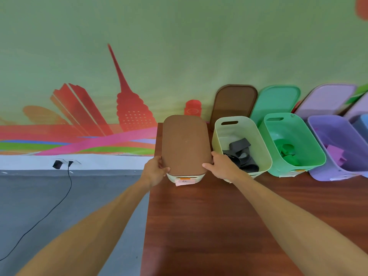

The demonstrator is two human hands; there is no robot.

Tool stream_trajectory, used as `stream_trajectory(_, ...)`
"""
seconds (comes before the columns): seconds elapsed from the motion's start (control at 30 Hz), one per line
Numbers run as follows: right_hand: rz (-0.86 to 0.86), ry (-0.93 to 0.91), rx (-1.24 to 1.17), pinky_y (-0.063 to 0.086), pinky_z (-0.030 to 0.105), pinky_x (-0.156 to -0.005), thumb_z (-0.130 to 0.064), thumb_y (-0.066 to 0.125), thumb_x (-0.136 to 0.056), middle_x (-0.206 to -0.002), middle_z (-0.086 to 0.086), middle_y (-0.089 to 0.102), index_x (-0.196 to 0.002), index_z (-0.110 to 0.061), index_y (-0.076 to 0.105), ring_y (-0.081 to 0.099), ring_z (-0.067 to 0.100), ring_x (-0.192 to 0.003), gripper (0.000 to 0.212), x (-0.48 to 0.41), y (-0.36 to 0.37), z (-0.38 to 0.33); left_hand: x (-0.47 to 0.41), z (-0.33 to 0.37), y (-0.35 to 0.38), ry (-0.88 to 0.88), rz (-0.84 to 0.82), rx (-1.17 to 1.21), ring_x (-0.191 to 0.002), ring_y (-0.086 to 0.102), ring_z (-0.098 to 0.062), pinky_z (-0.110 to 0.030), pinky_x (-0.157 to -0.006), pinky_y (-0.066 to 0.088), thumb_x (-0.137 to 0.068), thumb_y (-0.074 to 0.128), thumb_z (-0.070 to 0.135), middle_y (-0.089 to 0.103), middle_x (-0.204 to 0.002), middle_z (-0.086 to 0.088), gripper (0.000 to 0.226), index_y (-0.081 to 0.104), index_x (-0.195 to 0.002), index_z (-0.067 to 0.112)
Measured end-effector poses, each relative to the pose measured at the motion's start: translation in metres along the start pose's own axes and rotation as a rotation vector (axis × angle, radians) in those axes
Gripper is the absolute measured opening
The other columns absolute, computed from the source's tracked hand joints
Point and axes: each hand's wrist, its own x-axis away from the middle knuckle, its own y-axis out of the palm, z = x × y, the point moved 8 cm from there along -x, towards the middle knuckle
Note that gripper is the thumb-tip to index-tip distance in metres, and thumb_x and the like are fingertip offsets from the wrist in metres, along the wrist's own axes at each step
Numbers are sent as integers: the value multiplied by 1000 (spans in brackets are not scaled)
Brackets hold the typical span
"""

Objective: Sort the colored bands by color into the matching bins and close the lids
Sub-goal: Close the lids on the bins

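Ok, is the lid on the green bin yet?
No, the green bin stands open, its green lid leaning against the wall behind it.

Blue bin (362,124) half beyond right edge

Brown lid (186,144) flat atop cream bin (187,178)

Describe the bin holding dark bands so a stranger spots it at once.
Look along the wooden table's far edge, by the mural wall. The pale yellow bin is second from the left, open. Only it holds dark grey bands.
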Motion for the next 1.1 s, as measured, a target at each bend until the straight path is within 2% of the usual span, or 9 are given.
stream_trajectory(0.1, 28, 37, 98, 44, 37, -81, -42, 49, -95, -114, 15, 61, -122, -4, 47, 57, 31, -103, 46, 7, -14, -1, 8, 12, -4, 25, 6, -32, -99, 60, -30, -33, -86, 45, -86, 61, 10, 64, -107, -16, 42, 51, -125, 3)
stream_trajectory(0.2, 108, 45, 164, 45, 39, -90, -37, 50, -95, -123, 18, 59, -128, -3, 47, 54, 34, -113, 48, 18, -50, -1, 11, 30, -14, 103, 26, -132, -102, 58, -29, -39, -88, 50, -76, 61, 35, 58, -113, -12, 51, 55, -118, 7)
stream_trajectory(0.3, 149, 26, 203, 43, 40, -98, -32, 49, -95, -124, 15, 61, -128, -6, 53, 54, 32, -116, 42, 27, -91, 0, 7, 62, -21, 183, 21, -230, -111, 54, -31, -37, -94, 46, -83, 59, 31, 51, -122, -15, 51, 51, -127, 7)
stream_trajectory(0.5, 196, -41, 325, 50, 39, -88, -25, 47, -91, -112, 12, 65, -111, -5, 64, 60, 31, -103, 32, 17, -166, 10, -8, 163, -12, 350, 3, -355, -98, 57, -29, -28, -77, 38, -85, 55, 26, 63, -106, -14, 41, 59, -116, 0)
stream_trajectory(0.63, 242, -76, 329, 50, 41, -87, -29, 50, -91, -110, 13, 64, -109, -9, 63, 59, 31, -101, 30, -15, -217, 34, -41, 213, 7, 328, 3, -396, -109, 57, -28, -25, -82, 38, -93, 50, 19, 63, -117, -12, 33, 57, -123, 8)
stream_trajectory(0.73, 241, -95, 323, 49, 41, -89, -32, 48, -93, -110, 10, 63, -114, -14, 61, 58, 30, -103, 31, -48, -248, 58, -77, 240, 26, 284, 6, -433, -112, 56, -26, -27, -88, 42, -93, 49, 22, 61, -124, -9, 36, 55, -127, 14)
stream_trajectory(0.87, 220, -146, 300, 50, 39, -86, -33, 47, -93, -104, 8, 63, -120, -15, 57, 59, 26, -96, 33, -93, -270, 81, -119, 264, 50, 192, 6, -449, -112, 54, -23, -25, -86, 40, -93, 50, 23, 58, -126, -7, 41, 48, -133, 17)
stream_trajectory(1.0, 242, -175, 292, 49, 35, -77, -34, 46, -94, -104, 9, 62, -119, -13, 55, 60, 27, -92, 33, -127, -278, 94, -152, 280, 69, 178, 22, -487, -119, 51, -28, -35, -99, 40, -92, 48, 29, 56, -130, -11, 54, 32, -143, 17)
stream_trajectory(1.1, 256, -191, 281, 45, 34, -74, -36, 44, -95, -104, 10, 64, -123, -14, 51, 60, 29, -96, 35, -145, -276, 103, -169, 292, 79, 210, 68, -511, -118, 51, -30, -39, -99, 41, -90, 50, 25, 55, -128, -13, 58, 29, -143, 16)
